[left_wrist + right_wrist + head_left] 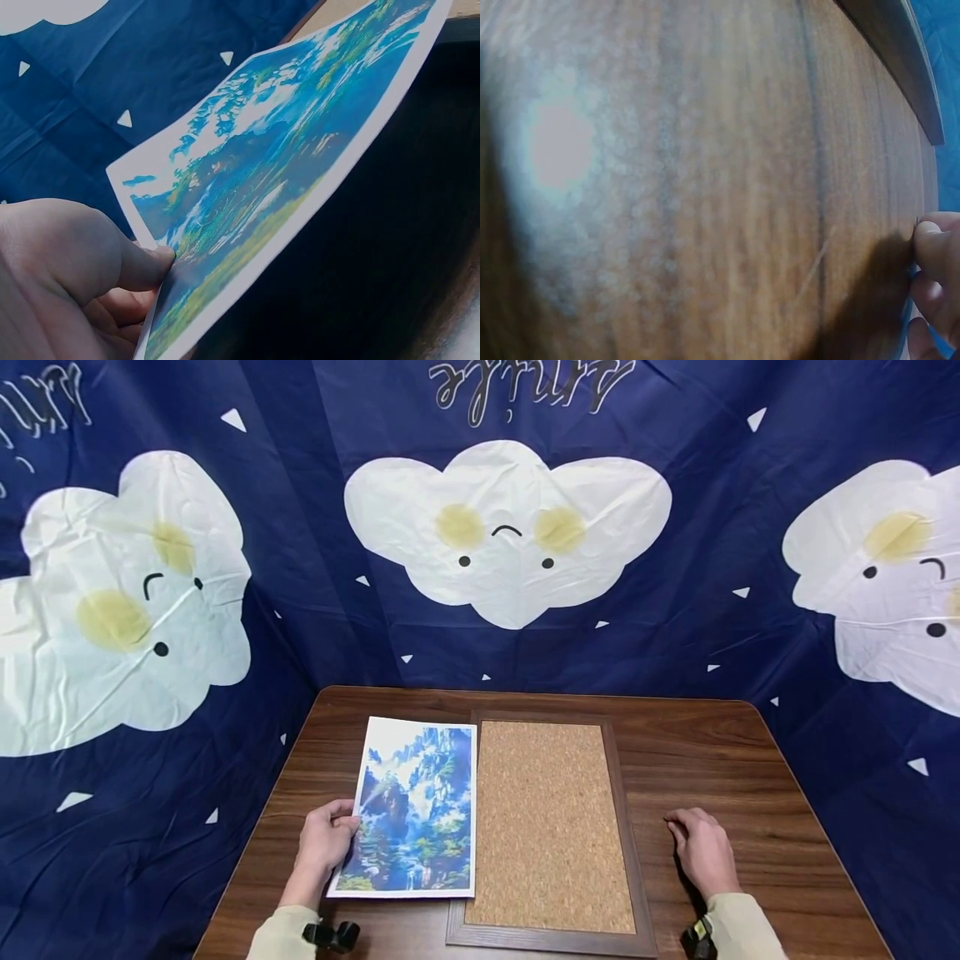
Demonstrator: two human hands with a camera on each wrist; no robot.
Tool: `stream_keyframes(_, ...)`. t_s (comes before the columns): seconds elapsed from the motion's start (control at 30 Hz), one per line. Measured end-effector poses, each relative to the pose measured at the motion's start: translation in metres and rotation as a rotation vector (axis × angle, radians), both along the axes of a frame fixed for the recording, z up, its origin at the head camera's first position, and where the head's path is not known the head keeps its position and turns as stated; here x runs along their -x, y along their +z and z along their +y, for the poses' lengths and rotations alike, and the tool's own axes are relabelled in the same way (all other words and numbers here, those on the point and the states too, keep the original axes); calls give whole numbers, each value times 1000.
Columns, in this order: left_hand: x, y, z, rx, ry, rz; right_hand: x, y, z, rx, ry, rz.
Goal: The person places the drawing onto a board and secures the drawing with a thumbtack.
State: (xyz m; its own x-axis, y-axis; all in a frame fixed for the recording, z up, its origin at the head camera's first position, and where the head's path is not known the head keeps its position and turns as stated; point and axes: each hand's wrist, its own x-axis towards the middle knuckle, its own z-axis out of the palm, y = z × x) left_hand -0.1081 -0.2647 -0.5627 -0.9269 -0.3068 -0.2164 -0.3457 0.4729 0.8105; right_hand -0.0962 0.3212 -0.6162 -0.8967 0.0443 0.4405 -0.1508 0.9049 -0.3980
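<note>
My left hand [325, 842] pinches the left edge of a printed landscape picture [420, 810], thumb on its face. The sheet has a white border and shows blue mountains, a waterfall and green trees. In the left wrist view the picture [247, 165] slants up from the thumb, its lower side lifted over a dark area. Its right edge overlaps the left side of a framed cork board [551, 827] lying on the table. To the right of the board, my right hand [703, 847] hovers low over the wood with loosely bent fingers; nothing shows in it.
The brown wood-grain table [697, 752] has rounded far corners. Dark blue cloth [300, 568] with white clouds and triangles hangs around its back and sides. The board's raised wooden frame [900, 60] stands at the upper right in the right wrist view.
</note>
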Motion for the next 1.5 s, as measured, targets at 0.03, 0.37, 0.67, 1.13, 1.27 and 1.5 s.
stream_keyframes(0.03,0,-1,1,-1,-3,1,0,0,0,0,-2,-4)
stream_keyframes(0.37,-1,-5,10,-55,-1,7,0,1,0,1,-14,-41)
stream_keyframes(0.67,-1,-7,18,-66,-7,-10,-1,3,-1,2,-18,-54)
stream_keyframes(1.13,0,-12,28,-124,-5,13,0,2,0,5,-30,-41)
stream_keyframes(1.27,0,-12,32,-103,3,20,0,2,0,8,-31,-43)
stream_keyframes(1.5,1,-10,40,-86,-3,25,0,3,0,13,-45,-61)
